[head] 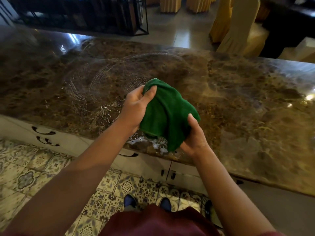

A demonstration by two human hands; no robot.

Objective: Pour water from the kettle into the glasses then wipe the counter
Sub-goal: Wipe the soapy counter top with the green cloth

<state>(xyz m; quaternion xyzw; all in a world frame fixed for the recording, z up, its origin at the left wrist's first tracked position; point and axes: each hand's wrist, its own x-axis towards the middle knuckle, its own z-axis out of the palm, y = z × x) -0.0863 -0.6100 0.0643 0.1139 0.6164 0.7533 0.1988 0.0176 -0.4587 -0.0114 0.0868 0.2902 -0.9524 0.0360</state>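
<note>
a dark brown marbled worktop [238, 92] runs across the middle of the frame, glossy, with curved wet streaks [95, 87] left of centre and a patch of foam [146, 142] at its near edge, just under the hands. a green cloth [167, 113] is held up over that near edge at frame centre. the left hand [136, 108] grips the cloth's upper end, fingers curled round the bunched fabric and thumb across it. the right hand [194, 135] holds the lower end from below, fingers wrapped under and thumb pressed on top. whether the cloth's hanging tip touches the foam cannot be told.

below the near edge are white cabinet fronts with dark curved handles [44, 132] at lower left. patterned floor tiles [34, 172] fill the lower left, with the person's shoes [129, 200] at bottom centre. beyond the far edge, at the top of the frame, is a shiny floor with a black metal frame [141, 23] at upper centre and chairs in pale and yellow covers [238, 23] at upper right. the worktop to the right of the hands lies bare, with bright light spots near the right edge.
</note>
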